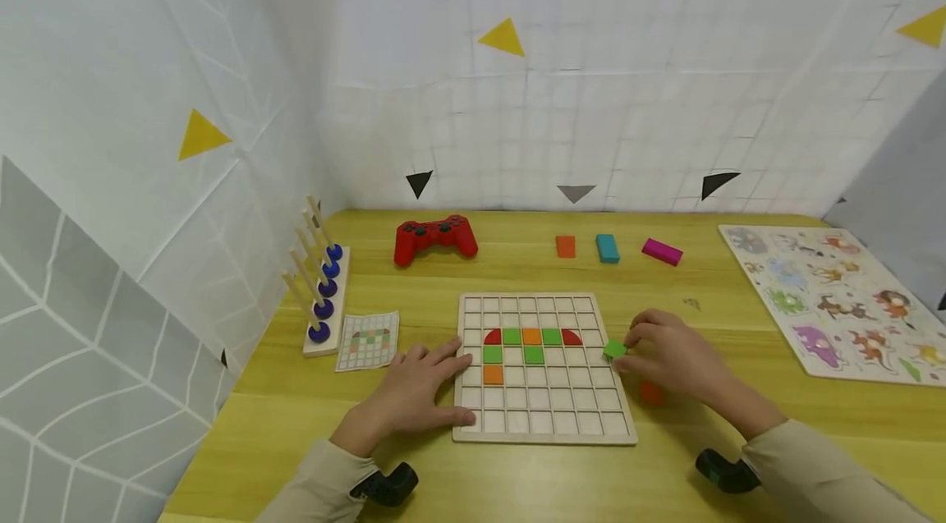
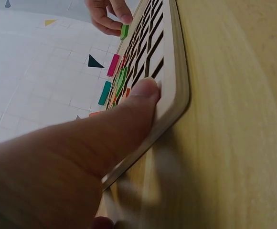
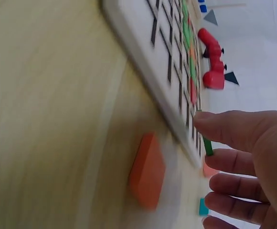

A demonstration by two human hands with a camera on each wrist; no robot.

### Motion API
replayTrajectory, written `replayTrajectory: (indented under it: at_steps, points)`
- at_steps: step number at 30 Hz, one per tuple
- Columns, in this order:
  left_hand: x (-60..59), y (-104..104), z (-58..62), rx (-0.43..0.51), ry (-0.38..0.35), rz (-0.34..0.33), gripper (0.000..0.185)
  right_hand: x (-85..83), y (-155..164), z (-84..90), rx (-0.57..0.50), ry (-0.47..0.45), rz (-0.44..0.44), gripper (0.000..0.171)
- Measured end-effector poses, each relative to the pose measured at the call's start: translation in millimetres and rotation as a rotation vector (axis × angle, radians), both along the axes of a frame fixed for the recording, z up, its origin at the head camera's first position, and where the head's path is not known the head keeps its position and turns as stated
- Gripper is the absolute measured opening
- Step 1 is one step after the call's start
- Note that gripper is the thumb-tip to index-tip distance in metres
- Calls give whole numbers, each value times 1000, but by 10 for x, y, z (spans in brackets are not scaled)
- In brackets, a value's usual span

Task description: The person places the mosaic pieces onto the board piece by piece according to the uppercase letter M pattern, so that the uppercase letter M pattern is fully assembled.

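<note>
A wooden grid board [image 1: 550, 400] lies on the table, with red, green and orange tiles set in some of its squares. My left hand [image 1: 414, 392] rests at the board's left edge, its thumb [image 2: 141, 93] lying on the rim and its fingers stretched out. At the right edge, my right hand [image 1: 672, 350] pinches a green square tile [image 1: 614, 350] between thumb and finger; the right wrist view shows the tile edge-on. Just below that hand an orange tile [image 3: 148, 171] lies on the table, partly shaded by it.
A small pattern card [image 1: 368, 341] and a peg stand with blue beads [image 1: 325, 301] are at the left. Behind the board lie a red game controller [image 1: 434, 238], an orange tile [image 1: 565, 246], a teal block [image 1: 608, 248] and a magenta block [image 1: 662, 251]. An animal puzzle board [image 1: 835, 301] lies right.
</note>
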State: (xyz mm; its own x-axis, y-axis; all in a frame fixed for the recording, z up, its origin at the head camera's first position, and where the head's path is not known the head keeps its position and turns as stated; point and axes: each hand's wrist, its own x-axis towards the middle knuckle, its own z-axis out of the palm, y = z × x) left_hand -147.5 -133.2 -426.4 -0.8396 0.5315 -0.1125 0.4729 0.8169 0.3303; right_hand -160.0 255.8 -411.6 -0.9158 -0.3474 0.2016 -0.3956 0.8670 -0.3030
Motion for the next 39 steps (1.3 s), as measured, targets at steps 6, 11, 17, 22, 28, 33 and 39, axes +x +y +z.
replayTrajectory:
  at_steps: [6,11,17,22,28,33,39]
  points:
    - [6,9,13,-1,-11,6,79,-48,-185,13,-8,41,52,18]
    - [8,-2,-3,0,-6,1,80,-64,-300,28,0,31,82,20]
    - [9,-7,-8,8,-2,-1,79,-60,-375,23,6,9,91,19]
    - [3,-7,-4,3,-3,2,79,-53,-402,12,11,-6,107,20]
    - [3,-5,-10,2,1,-6,79,-46,-411,-10,27,-3,121,22]
    - [1,-7,-11,0,-1,-5,79,-51,-411,-23,27,5,125,22]
    - [10,-2,11,5,-7,-1,79,-72,-419,-28,32,-4,116,22]
